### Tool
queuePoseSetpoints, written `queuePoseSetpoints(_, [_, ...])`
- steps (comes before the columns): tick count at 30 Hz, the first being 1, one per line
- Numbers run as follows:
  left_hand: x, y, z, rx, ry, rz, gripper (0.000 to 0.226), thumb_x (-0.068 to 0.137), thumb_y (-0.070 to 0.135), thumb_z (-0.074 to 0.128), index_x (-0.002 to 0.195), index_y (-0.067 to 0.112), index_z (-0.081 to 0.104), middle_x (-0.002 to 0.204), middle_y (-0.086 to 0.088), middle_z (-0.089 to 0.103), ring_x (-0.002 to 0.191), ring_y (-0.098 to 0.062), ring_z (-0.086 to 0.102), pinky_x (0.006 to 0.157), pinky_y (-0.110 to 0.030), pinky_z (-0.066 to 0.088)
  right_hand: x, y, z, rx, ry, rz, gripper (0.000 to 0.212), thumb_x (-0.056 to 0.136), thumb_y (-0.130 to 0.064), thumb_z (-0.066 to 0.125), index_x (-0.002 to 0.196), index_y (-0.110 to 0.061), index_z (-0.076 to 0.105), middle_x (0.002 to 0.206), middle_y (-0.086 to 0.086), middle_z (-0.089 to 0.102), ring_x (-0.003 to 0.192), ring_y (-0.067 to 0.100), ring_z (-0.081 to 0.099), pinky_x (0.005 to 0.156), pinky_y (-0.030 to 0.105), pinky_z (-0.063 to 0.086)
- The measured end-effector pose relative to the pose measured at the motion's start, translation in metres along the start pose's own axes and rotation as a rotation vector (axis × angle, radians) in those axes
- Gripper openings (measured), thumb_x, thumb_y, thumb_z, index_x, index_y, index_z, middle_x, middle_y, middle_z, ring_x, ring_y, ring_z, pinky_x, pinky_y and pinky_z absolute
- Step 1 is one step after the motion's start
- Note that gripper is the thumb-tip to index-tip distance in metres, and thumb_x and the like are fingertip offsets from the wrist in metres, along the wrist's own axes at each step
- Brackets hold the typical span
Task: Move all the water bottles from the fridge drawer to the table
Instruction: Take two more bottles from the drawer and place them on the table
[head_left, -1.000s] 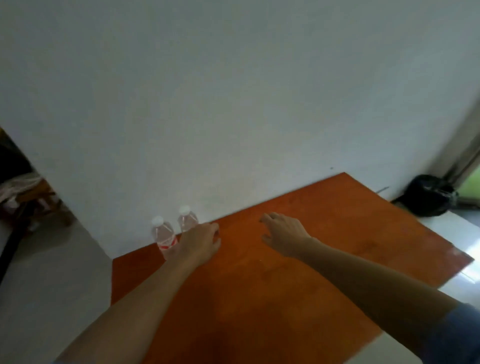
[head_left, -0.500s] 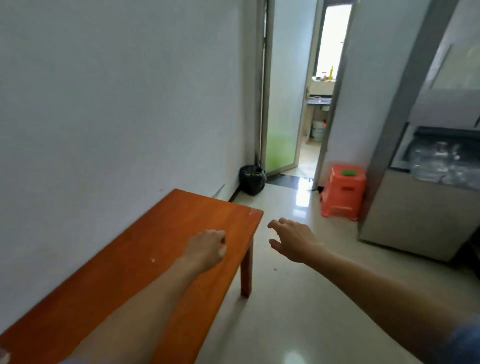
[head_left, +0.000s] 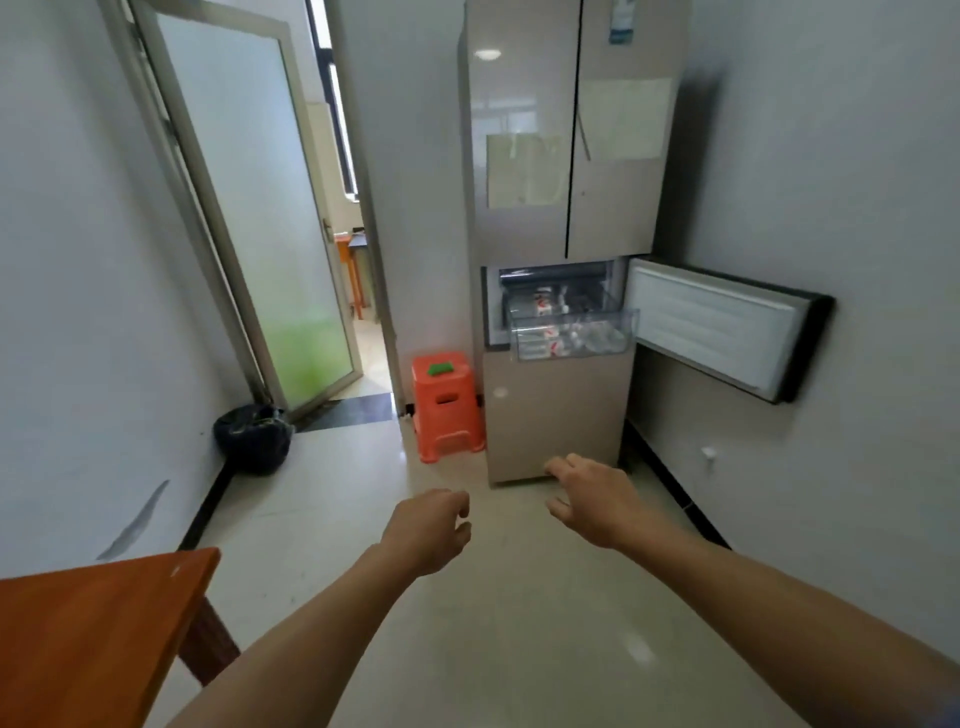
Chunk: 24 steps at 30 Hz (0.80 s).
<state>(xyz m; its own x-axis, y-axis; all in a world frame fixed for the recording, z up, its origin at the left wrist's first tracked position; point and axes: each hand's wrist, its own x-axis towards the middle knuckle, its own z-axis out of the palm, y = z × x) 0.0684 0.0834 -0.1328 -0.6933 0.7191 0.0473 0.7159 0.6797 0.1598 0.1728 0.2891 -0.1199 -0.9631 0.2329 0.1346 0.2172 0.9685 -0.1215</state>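
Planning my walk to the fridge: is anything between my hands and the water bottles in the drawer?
Nothing visible. The left hand and right hand are empty over bare floor; the fridge door is swung open rightward, the drawer pulled out with water bottles in it. The orange stool stands left of the fridge, off the path.

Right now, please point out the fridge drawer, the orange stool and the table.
fridge drawer (head_left: 571, 340), head view, on its clear front wall.
orange stool (head_left: 449, 428), head view, on its front side.
table (head_left: 88, 639), head view, on its bare wooden top.
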Motion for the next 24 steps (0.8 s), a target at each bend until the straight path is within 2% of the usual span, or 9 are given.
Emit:
queuePoseSetpoints(5, [0.1, 0.049, 0.02, 0.033, -0.057, 0.163, 0.023, 0.091, 0.034, 0.052, 0.109, 0.02, 0.058, 0.11, -0.001, 0.063, 0.097, -0.022, 0.058, 0.082, -0.03, 0.048, 0.023, 0.098, 0.005, 0.004, -0.001, 0.154, 0.045, 0.091, -0.043, 0.05, 0.132, -0.023, 0.044, 0.124, 0.003, 0.055, 0.112, 0.024, 0.056, 0.086, 0.036, 0.047])
queuePoseSetpoints(9, [0.189, 0.071, 0.032, 0.075, -0.059, 0.266, 0.02, 0.091, 0.033, 0.05, 0.104, 0.02, 0.058, 0.108, -0.002, 0.063, 0.096, -0.022, 0.058, 0.082, -0.036, 0.05, 0.07, 0.163, 0.011, -0.001, 0.009, 0.221, 0.043, 0.091, -0.043, 0.05, 0.129, -0.024, 0.046, 0.123, 0.003, 0.055, 0.111, 0.025, 0.056, 0.085, 0.036, 0.047])
queuePoseSetpoints(12, [0.257, 0.08, 0.032, 0.086, -0.077, 0.291, 0.018, 0.091, 0.03, 0.047, 0.099, 0.018, 0.057, 0.105, -0.004, 0.064, 0.093, -0.026, 0.06, 0.076, -0.035, 0.049, 0.118, 0.203, 0.008, -0.005, 0.025, 0.284, 0.042, 0.092, -0.044, 0.05, 0.129, -0.025, 0.046, 0.122, 0.002, 0.056, 0.108, 0.024, 0.057, 0.084, 0.036, 0.047])
queuePoseSetpoints(15, [0.324, 0.082, 0.024, 0.099, -0.078, 0.325, 0.02, 0.091, 0.029, 0.046, 0.1, 0.014, 0.058, 0.105, -0.008, 0.063, 0.094, -0.031, 0.059, 0.076, -0.037, 0.049, 0.168, 0.237, 0.001, -0.003, 0.031, 0.307, 0.043, 0.092, -0.044, 0.049, 0.131, -0.026, 0.045, 0.121, 0.0, 0.056, 0.105, 0.022, 0.058, 0.082, 0.034, 0.047])
queuePoseSetpoints(20, [0.418, 0.08, 0.024, 0.083, -0.083, 0.332, 0.02, 0.091, 0.029, 0.047, 0.101, 0.016, 0.058, 0.104, -0.006, 0.064, 0.093, -0.028, 0.06, 0.077, -0.039, 0.051, 0.235, 0.288, 0.002, 0.017, 0.026, 0.351, 0.043, 0.092, -0.045, 0.049, 0.131, -0.026, 0.044, 0.123, 0.0, 0.055, 0.107, 0.022, 0.057, 0.082, 0.034, 0.047])
queuePoseSetpoints(24, [0.485, 0.075, 0.039, 0.078, -0.109, 0.32, 0.019, 0.09, 0.03, 0.047, 0.1, 0.018, 0.058, 0.104, -0.005, 0.064, 0.092, -0.027, 0.061, 0.078, -0.038, 0.052, 0.296, 0.332, 0.013, 0.029, 0.011, 0.338, 0.041, 0.093, -0.045, 0.048, 0.129, -0.026, 0.044, 0.12, -0.001, 0.056, 0.102, 0.021, 0.058, 0.079, 0.033, 0.047])
